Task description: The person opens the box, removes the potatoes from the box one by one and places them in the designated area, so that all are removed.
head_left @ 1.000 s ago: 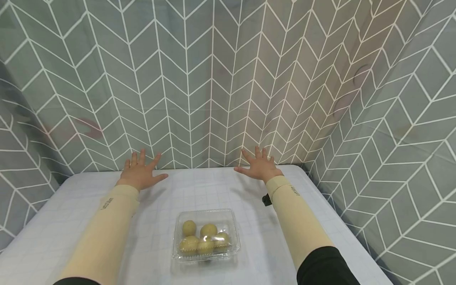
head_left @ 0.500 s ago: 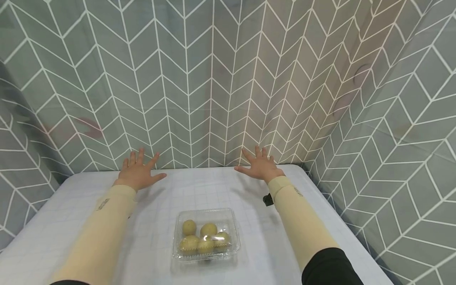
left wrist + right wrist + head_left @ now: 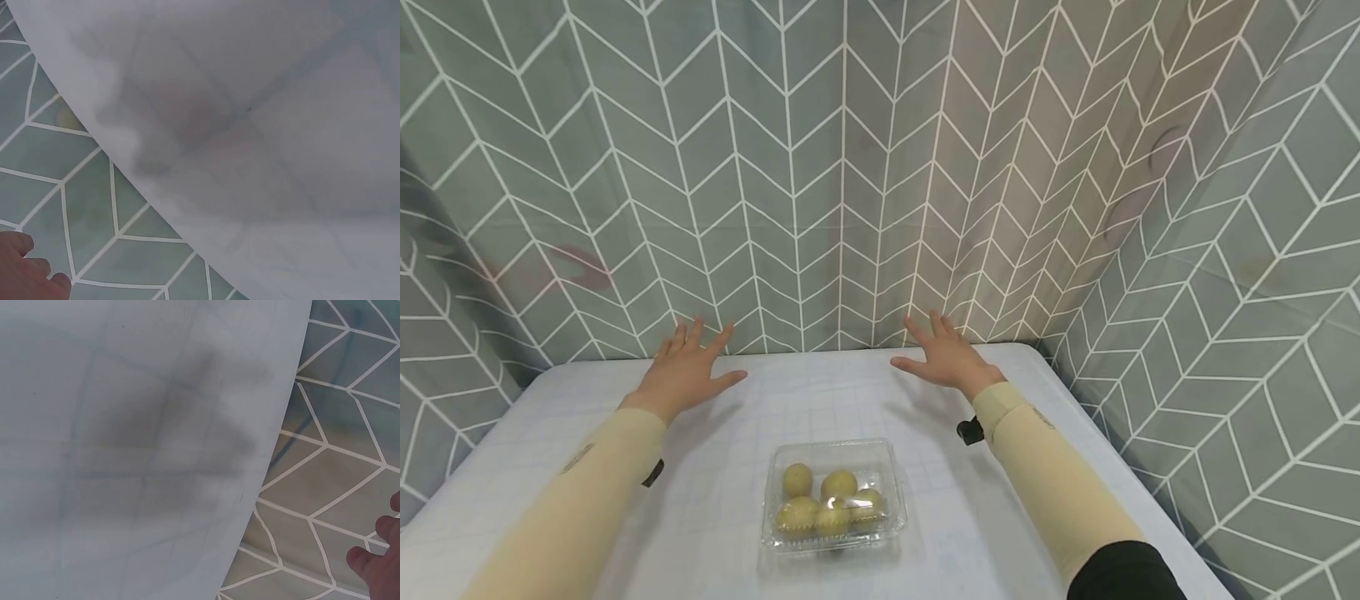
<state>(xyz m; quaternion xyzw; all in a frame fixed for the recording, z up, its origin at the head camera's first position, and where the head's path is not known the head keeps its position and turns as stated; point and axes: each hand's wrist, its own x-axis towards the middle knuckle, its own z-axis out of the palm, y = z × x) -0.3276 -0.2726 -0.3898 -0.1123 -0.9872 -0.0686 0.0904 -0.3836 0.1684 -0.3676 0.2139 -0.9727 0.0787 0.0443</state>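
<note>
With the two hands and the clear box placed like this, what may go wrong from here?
The clear plastic box looks thin, so a hard squeeze might bend it. The round yellow items inside may roll if it tilts. The left hand and right hand are both farther out than the box, so the cream sleeves might knock it on the way back.

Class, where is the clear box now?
In the head view, the clear box sits on the white table, low and slightly left of centre, between the left sleeve and right sleeve.
</note>
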